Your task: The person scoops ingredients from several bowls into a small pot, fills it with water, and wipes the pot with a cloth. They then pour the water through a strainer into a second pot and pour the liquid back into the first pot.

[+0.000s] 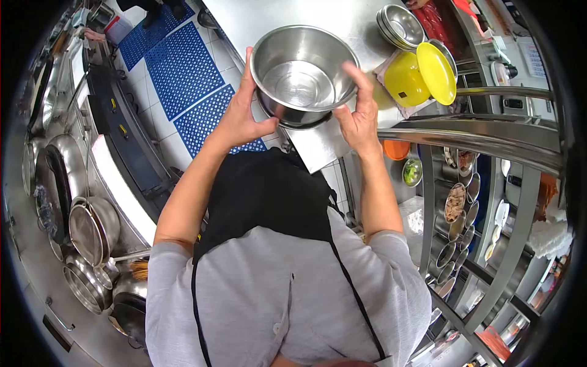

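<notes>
A deep round stainless steel pot (299, 82), its shiny inside bare, is tilted toward me at the corner of the steel table (318, 147). Its left side rests in my left hand (243, 119), fingers up along the wall and thumb below. On the opposite side, my right hand (361, 113) grips the pot with the thumb low on the wall and a blurred index finger by the rim. A second dark curved edge shows just beneath the pot's base.
Stacked steel bowls (400, 27) and a yellow container (406, 79) with a yellow lid (436, 73) stand at right. A metal rail (471, 144) runs beside my right arm. Blue mats (183, 67) cover the floor at left. Strainers (88, 232) and pans line the left counter.
</notes>
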`<state>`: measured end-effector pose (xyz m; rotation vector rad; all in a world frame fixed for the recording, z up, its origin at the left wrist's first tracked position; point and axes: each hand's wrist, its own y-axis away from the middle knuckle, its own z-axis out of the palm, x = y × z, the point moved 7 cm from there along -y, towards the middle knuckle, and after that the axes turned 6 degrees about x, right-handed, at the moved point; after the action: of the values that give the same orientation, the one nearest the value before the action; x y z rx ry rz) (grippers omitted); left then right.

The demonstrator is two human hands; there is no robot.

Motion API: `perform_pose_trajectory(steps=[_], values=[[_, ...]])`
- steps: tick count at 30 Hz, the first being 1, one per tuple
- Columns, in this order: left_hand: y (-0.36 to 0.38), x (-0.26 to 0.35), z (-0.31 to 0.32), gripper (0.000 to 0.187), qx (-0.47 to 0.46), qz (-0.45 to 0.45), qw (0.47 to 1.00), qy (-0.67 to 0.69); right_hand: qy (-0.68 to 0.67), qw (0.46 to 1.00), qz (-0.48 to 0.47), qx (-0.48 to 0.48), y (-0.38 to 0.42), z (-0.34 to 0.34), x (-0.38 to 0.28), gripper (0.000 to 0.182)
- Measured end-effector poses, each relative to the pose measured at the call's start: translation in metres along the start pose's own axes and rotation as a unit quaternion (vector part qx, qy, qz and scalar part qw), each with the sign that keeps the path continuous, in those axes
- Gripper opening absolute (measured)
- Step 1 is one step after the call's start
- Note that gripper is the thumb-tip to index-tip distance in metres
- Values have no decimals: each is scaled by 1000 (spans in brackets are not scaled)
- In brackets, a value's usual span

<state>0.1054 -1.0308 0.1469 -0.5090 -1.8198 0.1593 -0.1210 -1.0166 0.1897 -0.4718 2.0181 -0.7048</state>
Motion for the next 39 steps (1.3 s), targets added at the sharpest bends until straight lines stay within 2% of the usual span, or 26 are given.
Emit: perform_pose_trajectory(steps=[2, 3, 4, 5, 6, 8, 9, 11, 15, 21, 29, 31, 35, 37, 39], values=[[-1, 3, -2, 123, 8, 4, 1000, -1, -5, 999, -22, -48, -3, -3, -3, 57], [-3, 2, -3, 124, 5, -2, 1000, 14, -30, 1000, 4, 0, -15, -11, -17, 37], [-3, 2, -3, 125, 2, -9, 1000, 29, -29, 999, 0, 30, -25, -20, -23, 37], [-3, 3, -4, 128, -2, -17, 1000, -1, -28, 998, -2, 59, -32, -32, -26, 37], [-3, 1, -4, 125, -6, 13, 997, -73, -26, 996, -3, 89, -37, -43, -28, 37], [1, 2, 0, 106, -37, -9, 989, -140, -8, 993, -22, 115, -46, -59, -37, 21], [4, 2, 1, 95, -36, 10, 986, -161, -4, 986, -74, 146, -52, -63, -43, 24], [8, 2, 0, 73, -29, 50, 977, -207, 53, 981, -73, 172, -53, -63, -36, 25], [18, 16, -5, 43, 18, 83, 977, -194, 125, 972, -33, 196, -39, -47, -10, 24], [37, 20, -8, 35, 60, 54, 986, -149, 204, 962, 25, 180, 9, -16, 55, 28], [42, 23, -6, 34, 76, 41, 981, -176, 142, 974, 124, 129, 41, -4, 76, 25], [37, 22, -4, 33, 81, 67, 975, -196, 167, 972, 74, 151, 37, -11, 66, 27], [32, 17, 3, 30, 58, 47, 983, -170, 198, 962, -18, 188, 22, -28, 43, 32], [30, 25, 5, 30, 53, 74, 976, -195, 210, 954, -54, 207, 9, -36, 28, 34], [29, 29, 6, 31, 55, 96, 971, -213, 213, 953, -50, 210, 5, -38, 26, 32]])
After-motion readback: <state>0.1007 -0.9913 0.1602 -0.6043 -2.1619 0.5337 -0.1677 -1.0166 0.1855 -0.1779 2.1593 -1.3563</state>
